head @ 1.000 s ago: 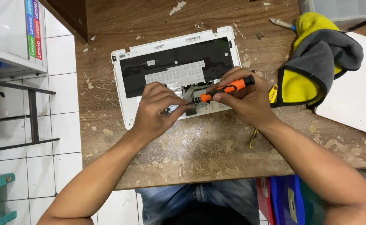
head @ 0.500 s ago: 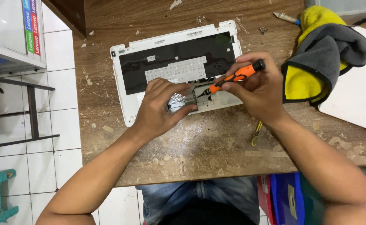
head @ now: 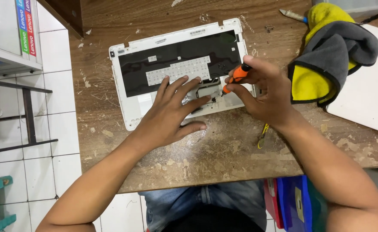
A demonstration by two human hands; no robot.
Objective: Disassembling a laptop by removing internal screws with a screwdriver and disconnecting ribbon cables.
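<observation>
A white laptop shell (head: 133, 111) lies upside down on a worn wooden table (head: 223, 159), its inner black sheet and a pale keyboard backing exposed. My left hand (head: 171, 114) rests flat on the shell's near part, fingers spread over a metal bracket. My right hand (head: 264, 92) grips an orange-handled screwdriver (head: 236, 76), held steeply with its tip down on the shell beside the bracket.
A yellow and grey cloth (head: 330, 56) lies at the right, partly on a white board (head: 369, 94). A small tool (head: 293, 15) lies at the far edge. A yellow-tipped tool (head: 263, 135) sits by my right wrist. A metal rack (head: 21, 107) stands left on the tiled floor.
My left hand has opened from a pinch to lie flat on the shell. My right hand turned the screwdriver from nearly level to steep, tip down.
</observation>
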